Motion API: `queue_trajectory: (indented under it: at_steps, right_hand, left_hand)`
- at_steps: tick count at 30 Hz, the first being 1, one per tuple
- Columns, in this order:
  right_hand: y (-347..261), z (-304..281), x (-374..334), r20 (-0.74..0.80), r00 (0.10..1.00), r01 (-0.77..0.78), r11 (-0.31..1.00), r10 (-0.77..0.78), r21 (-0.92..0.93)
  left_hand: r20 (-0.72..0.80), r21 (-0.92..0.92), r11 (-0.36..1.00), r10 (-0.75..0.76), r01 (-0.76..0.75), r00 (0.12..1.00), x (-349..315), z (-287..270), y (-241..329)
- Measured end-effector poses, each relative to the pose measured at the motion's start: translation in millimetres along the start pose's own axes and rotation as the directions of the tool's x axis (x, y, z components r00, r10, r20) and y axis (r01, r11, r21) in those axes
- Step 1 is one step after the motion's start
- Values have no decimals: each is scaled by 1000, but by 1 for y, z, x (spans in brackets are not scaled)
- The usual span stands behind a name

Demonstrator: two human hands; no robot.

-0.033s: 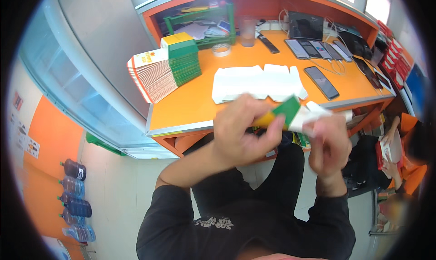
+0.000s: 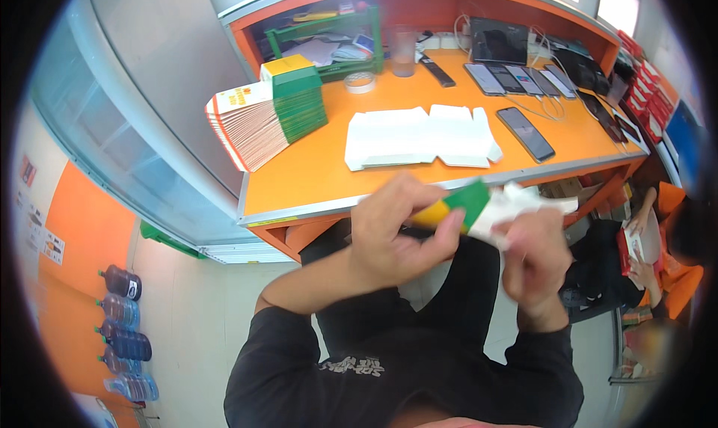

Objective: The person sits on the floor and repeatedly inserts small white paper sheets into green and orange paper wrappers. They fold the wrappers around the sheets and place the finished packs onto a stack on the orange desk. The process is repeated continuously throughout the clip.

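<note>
Over the desk's front edge I hold a small folding carton (image 2: 470, 201) with yellow, green and white areas. My left hand (image 2: 396, 230) pinches its yellow and green end between thumb and fingers. My right hand (image 2: 535, 256), somewhat blurred, has its fingers bent at the white end, where loose flaps stick out. A flat white carton blank (image 2: 422, 136), its edge flaps spread, lies on the orange desk (image 2: 299, 192) just beyond my hands. To the left stands a thick stack of flattened cartons (image 2: 273, 110) in yellow, green, white and orange.
Several phones (image 2: 505, 79) with cables lie at the back right, and another phone (image 2: 526, 134) lies nearer. A tape roll (image 2: 360, 82), a plastic cup (image 2: 403, 53) and a green rack (image 2: 321, 47) stand behind. At the right, another person (image 2: 677, 241) holds a red and white box.
The carton in my hands has tilted a little, and its white flaps show more spread. My right hand has shifted slightly down and left. The whole view has moved slightly.
</note>
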State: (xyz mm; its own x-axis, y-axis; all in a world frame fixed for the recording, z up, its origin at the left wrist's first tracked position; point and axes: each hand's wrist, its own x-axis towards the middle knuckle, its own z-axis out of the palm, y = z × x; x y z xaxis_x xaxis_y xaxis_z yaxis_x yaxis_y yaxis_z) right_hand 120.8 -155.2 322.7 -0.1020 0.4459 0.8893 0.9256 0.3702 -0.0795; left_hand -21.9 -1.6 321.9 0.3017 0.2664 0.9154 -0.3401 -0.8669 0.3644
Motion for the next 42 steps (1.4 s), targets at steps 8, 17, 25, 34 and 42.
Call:
queue_trajectory:
  at_steps: [8,17,25,34,42]
  right_hand:
    - [-22,59,-92,157,907,-409,906,390,112]
    - [0,139,-118,268,884,-458,827,383,327]
    - [10,169,-124,477,709,-704,549,518,450]
    - [53,168,-124,566,494,-869,400,661,292]
    - [10,193,-159,220,748,-661,672,627,334]
  left_hand:
    - [456,-73,584,-701,808,548,-118,-2,-8]
    - [384,-46,368,-852,929,357,-157,-33,-43]
    - [489,89,530,-761,843,427,-163,-43,-70]
    - [736,22,340,-642,940,215,-179,-56,-141]
    - [508,-521,-95,-833,848,219,-191,-6,-140]
